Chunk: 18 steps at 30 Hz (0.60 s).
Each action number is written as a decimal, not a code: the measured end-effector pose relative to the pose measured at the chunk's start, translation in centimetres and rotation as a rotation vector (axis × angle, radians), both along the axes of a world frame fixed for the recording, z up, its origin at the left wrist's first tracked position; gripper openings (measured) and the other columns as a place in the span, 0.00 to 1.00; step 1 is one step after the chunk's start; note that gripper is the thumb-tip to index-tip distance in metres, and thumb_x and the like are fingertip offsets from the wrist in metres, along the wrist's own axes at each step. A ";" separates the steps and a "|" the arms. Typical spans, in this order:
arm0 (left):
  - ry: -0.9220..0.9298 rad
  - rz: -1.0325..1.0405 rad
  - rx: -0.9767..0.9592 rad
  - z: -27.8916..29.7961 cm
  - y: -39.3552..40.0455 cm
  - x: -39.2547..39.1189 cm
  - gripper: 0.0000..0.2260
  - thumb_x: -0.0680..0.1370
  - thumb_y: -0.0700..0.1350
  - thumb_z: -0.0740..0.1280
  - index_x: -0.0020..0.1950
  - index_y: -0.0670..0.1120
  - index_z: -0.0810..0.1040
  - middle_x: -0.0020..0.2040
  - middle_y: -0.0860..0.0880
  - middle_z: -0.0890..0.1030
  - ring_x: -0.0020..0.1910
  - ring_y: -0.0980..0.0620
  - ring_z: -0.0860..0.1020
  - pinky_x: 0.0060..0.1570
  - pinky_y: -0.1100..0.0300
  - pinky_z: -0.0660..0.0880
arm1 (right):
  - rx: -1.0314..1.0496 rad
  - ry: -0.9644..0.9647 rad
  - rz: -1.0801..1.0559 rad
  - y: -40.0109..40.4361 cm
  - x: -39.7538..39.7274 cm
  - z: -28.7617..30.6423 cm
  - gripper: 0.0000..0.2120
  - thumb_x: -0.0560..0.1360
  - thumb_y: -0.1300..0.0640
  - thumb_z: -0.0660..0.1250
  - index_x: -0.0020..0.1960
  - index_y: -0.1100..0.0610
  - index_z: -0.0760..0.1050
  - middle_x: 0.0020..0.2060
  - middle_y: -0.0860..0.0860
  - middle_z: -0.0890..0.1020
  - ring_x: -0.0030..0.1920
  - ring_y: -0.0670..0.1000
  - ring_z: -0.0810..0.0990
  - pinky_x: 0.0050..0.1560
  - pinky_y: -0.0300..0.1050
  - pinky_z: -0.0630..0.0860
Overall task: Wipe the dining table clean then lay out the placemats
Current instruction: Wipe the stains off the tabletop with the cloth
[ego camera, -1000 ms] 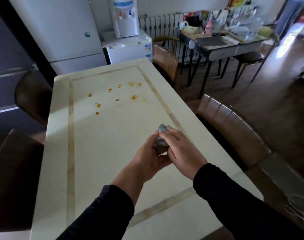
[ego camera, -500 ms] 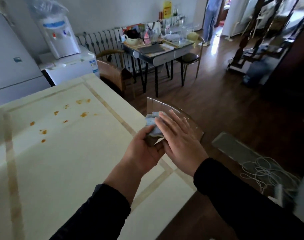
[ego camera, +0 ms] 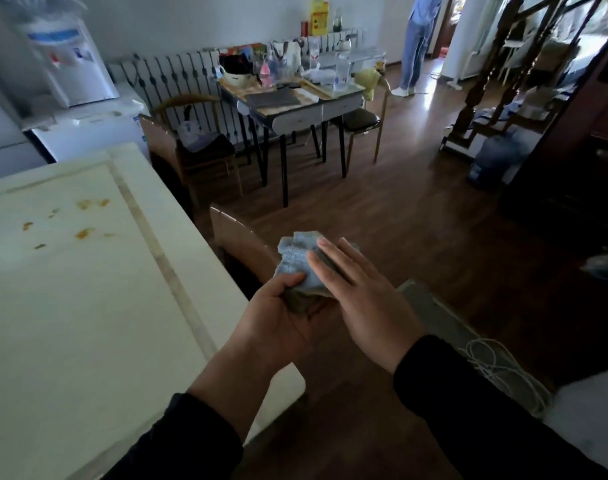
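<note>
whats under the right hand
A bunched blue cloth, gripped from below by the left hand. The right hand lies flat across it, hiding the cloth's right part.

Both forearms are reaching in from the bottom of the frame, each covered by a dark sleeve pushed back to the wrist. The left hand (ego camera: 281,313) is sitting just right of centre, palm turned up and inward, its fingers and thumb curling closed around a bunched cloth (ego camera: 299,261). The right hand (ego camera: 361,299) is lying beside it, back facing the camera, fingers straight and slightly spread, pressing flat against the cloth's right side. The two hands are touching near the palms.
</note>
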State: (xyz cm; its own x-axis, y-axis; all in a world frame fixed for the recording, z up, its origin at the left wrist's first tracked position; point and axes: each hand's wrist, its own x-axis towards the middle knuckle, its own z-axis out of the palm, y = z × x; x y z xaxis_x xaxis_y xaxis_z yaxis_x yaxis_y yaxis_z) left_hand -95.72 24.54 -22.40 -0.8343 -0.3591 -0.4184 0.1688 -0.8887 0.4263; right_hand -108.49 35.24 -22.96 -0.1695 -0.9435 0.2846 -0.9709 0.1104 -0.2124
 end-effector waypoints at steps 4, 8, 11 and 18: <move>0.001 0.066 -0.031 0.7 -0.7 -2.0 0.19 0.80 0.41 0.58 0.67 0.36 0.77 0.63 0.34 0.79 0.59 0.39 0.81 0.54 0.47 0.80 | -0.009 -0.016 0.065 -1.0 -2.9 0.5 0.34 0.77 0.64 0.52 0.81 0.49 0.48 0.81 0.47 0.49 0.80 0.54 0.49 0.73 0.55 0.66; -0.054 0.083 -0.099 1.1 -2.9 -4.2 0.19 0.81 0.41 0.59 0.71 0.39 0.72 0.65 0.34 0.78 0.59 0.39 0.80 0.57 0.48 0.80 | 0.009 0.008 0.104 -2.9 -6.0 0.5 0.37 0.77 0.66 0.56 0.81 0.48 0.47 0.81 0.47 0.49 0.80 0.53 0.49 0.72 0.56 0.67; -0.084 0.067 -0.111 0.7 -4.9 -6.2 0.20 0.80 0.40 0.60 0.71 0.38 0.72 0.65 0.34 0.78 0.61 0.38 0.79 0.60 0.46 0.78 | 0.030 0.050 0.109 -4.5 -8.6 0.4 0.40 0.77 0.68 0.60 0.81 0.47 0.46 0.81 0.47 0.49 0.80 0.53 0.49 0.72 0.56 0.66; -0.056 0.042 -0.070 0.5 -8.1 -11.3 0.18 0.80 0.40 0.59 0.68 0.36 0.74 0.63 0.34 0.79 0.57 0.39 0.82 0.58 0.47 0.79 | 0.076 0.081 0.105 -7.5 -13.6 0.5 0.41 0.76 0.67 0.58 0.81 0.45 0.44 0.81 0.46 0.47 0.80 0.52 0.48 0.73 0.54 0.65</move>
State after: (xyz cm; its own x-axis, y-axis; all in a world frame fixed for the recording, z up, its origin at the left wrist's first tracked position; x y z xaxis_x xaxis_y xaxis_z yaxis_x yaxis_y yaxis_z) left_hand -107.02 16.40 -21.94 -0.7939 -0.4231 -0.4368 0.1795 -0.8493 0.4965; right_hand -122.08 27.76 -22.44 -0.0485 -0.9741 0.2208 -0.9916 0.0204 -0.1279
